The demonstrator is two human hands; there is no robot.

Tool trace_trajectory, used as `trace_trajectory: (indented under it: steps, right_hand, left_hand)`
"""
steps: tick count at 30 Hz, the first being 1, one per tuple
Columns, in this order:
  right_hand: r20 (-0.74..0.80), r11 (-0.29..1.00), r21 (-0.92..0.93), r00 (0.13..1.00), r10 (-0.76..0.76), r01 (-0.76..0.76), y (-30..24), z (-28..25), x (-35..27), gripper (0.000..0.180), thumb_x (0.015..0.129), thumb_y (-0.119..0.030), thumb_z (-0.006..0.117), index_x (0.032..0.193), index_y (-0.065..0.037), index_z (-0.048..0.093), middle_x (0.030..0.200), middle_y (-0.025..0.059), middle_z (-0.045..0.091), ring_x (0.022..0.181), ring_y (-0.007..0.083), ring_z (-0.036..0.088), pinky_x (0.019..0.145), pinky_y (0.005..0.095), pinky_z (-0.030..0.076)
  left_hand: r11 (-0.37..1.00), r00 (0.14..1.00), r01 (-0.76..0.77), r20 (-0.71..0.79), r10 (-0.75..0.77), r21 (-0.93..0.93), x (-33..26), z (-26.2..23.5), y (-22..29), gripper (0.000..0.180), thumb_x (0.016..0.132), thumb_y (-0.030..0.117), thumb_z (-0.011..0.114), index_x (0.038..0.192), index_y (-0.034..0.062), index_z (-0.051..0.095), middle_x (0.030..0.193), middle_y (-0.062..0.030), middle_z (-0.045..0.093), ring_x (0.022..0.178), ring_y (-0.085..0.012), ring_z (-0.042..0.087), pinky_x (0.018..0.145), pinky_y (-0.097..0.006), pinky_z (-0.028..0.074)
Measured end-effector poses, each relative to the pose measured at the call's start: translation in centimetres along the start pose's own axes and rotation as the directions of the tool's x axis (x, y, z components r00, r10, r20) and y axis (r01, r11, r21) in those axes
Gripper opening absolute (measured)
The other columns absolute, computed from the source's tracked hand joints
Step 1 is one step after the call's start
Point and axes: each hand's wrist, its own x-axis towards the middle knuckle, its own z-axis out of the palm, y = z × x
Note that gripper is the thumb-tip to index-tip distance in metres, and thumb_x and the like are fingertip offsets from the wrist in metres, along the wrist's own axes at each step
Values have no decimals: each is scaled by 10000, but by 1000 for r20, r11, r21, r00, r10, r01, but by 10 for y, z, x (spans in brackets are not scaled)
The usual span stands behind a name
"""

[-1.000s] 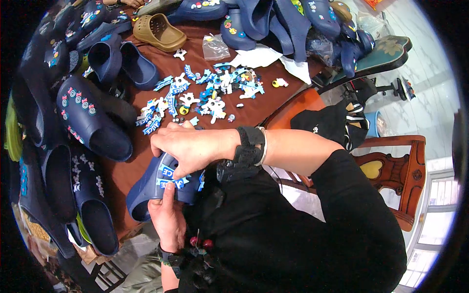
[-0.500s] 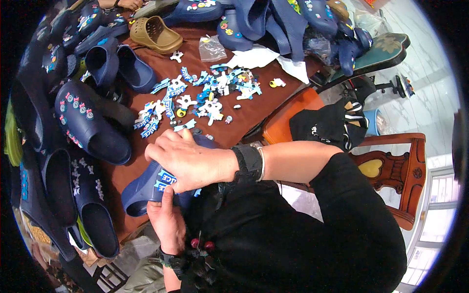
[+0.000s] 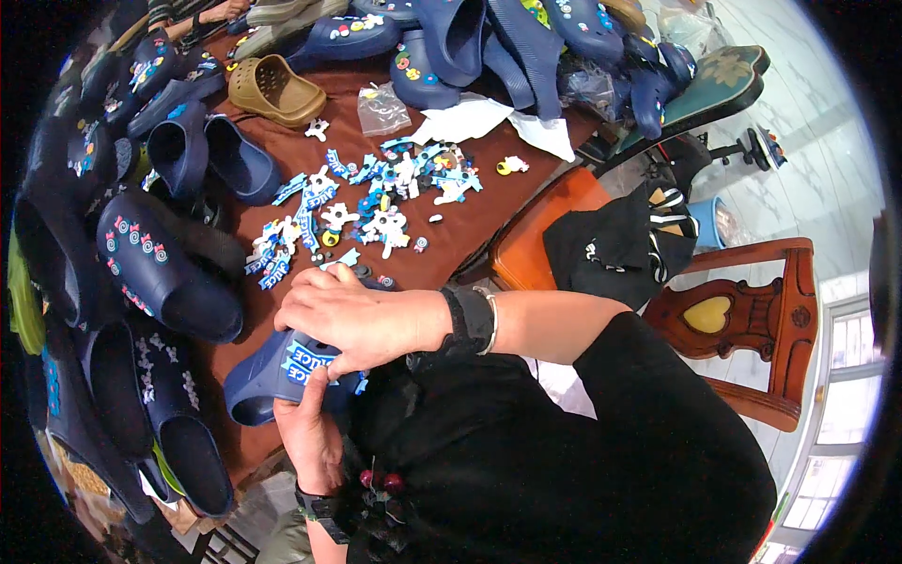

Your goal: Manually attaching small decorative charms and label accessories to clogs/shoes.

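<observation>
Near the table's front edge I hold a navy clog (image 3: pixel 256 378) with both hands. Blue-and-white shoe charms (image 3: pixel 306 359), banner shaped, sit on its upper. My left hand (image 3: pixel 312 444) grips the clog from the near side, thumb up against the charms, its other fingers hidden behind the shoe. Across the clog's top lies my right hand (image 3: pixel 362 315), fingers curled over the far side and thumb by the charms. Whether it pinches a charm is hidden. Just beyond, loose charms (image 3: pixel 385 226) in blue, white and black are heaped on the brown tablecloth (image 3: pixel 362 127).
Navy clogs with charms (image 3: pixel 169 268) crowd the left side; more clogs (image 3: pixel 427 70) pile up at the back beside a tan clog (image 3: pixel 277 91). White paper (image 3: pixel 470 122) and a clear bag (image 3: pixel 382 110) lie nearby. A carved wooden chair (image 3: pixel 742 315) stands right. Another person's hand (image 3: pixel 224 11) shows far left.
The view has shifted slightly. My right hand's fingers have flattened somewhat over the clog, and more of the charms on its upper now shows. Both hands keep their hold.
</observation>
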Motion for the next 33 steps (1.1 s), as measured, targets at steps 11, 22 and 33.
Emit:
trace_trajectory:
  steps: [11,22,33]
  right_hand:
    - [-185,988,97,973,140,-123,47,-60,-37,369,779,-211,747,1080,-65,593,1164,137,576,1105,312,550,929,408,446]
    - [-247,626,-102,629,737,-773,169,-133,-144,241,757,-89,741,968,-28,641,838,122,656,793,252,652,709,369,512]
    - [-422,685,-110,658,624,-720,178,-92,-132,361,696,-101,805,967,-36,576,920,162,589,890,327,595,763,409,485]
  left_hand:
    - [998,997,50,55,-47,-47,8,-5,10,387,864,3,645,1239,24,552,1140,-70,641,1000,-180,624,920,-347,494]
    - [937,954,300,74,-291,-181,23,4,13,315,867,120,636,1151,-4,579,1071,-102,654,992,-235,642,897,-394,524]
    - [957,961,222,206,-183,-185,32,6,13,348,952,160,534,1254,-13,533,1206,-149,629,1104,-285,615,981,-451,483]
